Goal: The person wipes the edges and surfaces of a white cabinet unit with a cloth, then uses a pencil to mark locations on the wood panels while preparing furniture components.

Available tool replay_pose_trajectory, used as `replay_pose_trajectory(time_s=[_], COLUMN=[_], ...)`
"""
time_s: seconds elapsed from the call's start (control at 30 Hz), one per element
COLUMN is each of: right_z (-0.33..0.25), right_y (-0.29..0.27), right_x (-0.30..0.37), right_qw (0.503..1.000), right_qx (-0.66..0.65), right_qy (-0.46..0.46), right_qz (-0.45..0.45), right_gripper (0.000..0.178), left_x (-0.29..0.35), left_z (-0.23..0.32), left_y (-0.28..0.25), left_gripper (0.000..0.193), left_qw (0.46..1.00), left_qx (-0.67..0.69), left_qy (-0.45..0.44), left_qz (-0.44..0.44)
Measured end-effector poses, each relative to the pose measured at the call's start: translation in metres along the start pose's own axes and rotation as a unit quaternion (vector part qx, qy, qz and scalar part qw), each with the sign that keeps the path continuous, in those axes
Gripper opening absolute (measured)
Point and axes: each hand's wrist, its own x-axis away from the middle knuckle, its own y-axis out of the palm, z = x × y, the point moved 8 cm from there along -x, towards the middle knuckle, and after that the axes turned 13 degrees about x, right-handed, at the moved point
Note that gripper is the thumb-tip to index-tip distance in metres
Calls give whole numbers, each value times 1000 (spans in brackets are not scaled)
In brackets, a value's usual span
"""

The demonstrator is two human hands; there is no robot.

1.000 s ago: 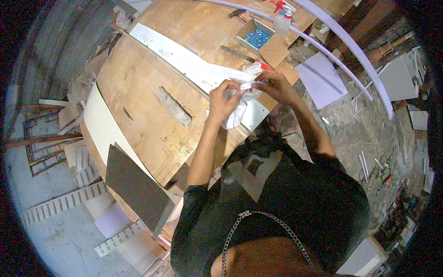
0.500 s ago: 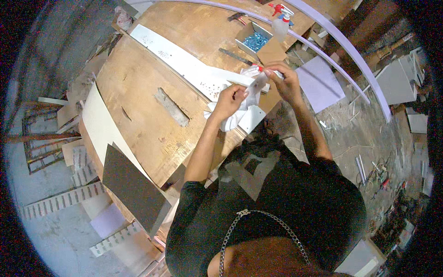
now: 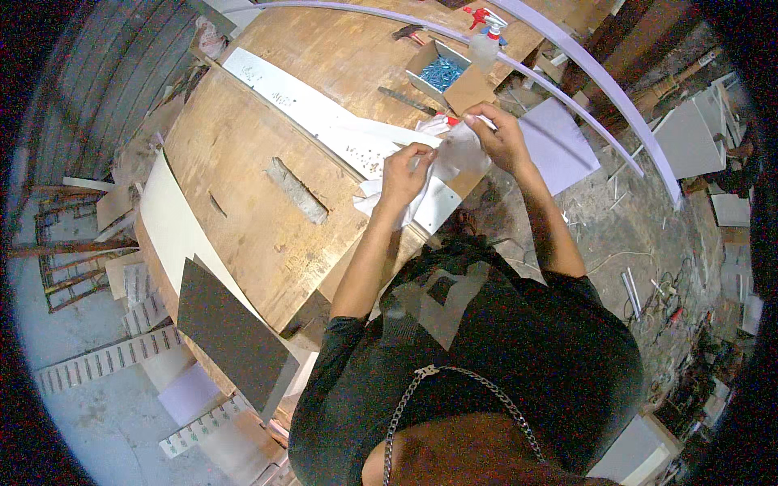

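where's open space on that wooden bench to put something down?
Widest bare patch: the wooden benchtop left of the long white strip, around the rectangular slot. A smaller bare stretch lies beyond the strip, left of the box of blue screws. Crowded at the near right corner, where the left hand and right hand hold a clear plastic bag.

**Worn wood, white laminate, soft cloth**

The counter (image 3: 243, 154) is bare plywood, matt, scuffed and stained, with a rough-edged slot cut in it. Across it lies a long white strip (image 3: 324, 121), smooth and faintly glossy, dotted with small holes. The white rag (image 3: 454, 158) looks like thin, crumpled cloth. The cardboard box (image 3: 454, 77) is dull brown and holds shiny bluish metal screws (image 3: 442, 73). The spray bottle (image 3: 485, 44) is translucent plastic. The dark board (image 3: 231, 332) is flat and matt.
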Motion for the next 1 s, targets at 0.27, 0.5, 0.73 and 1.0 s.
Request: replay_pose_trajectory(time_s=[0.27, 0.5, 0.73, 1.0], right_z=[37, 38, 87, 99], right_y=[21, 25, 31, 55], right_x=[-3, -10, 1, -4], right_qw=[977, 969, 938, 926], right_qx=[199, 177, 33, 79], right_qy=[18, -4, 229, 236], right_qz=[74, 172, 259, 285], right_gripper=[17, 23, 36, 41], left_x=[1, 16, 8, 41], left_z=[10, -21, 1, 8], left_y=[2, -5, 5, 30], left_gripper=[18, 19, 17, 18], left_qw=[998, 996, 992, 989], left_qx=[48, -29, -100, -109], left_qy=[-7, -2, 34, 12], left_qz=[48, 88, 67, -96])
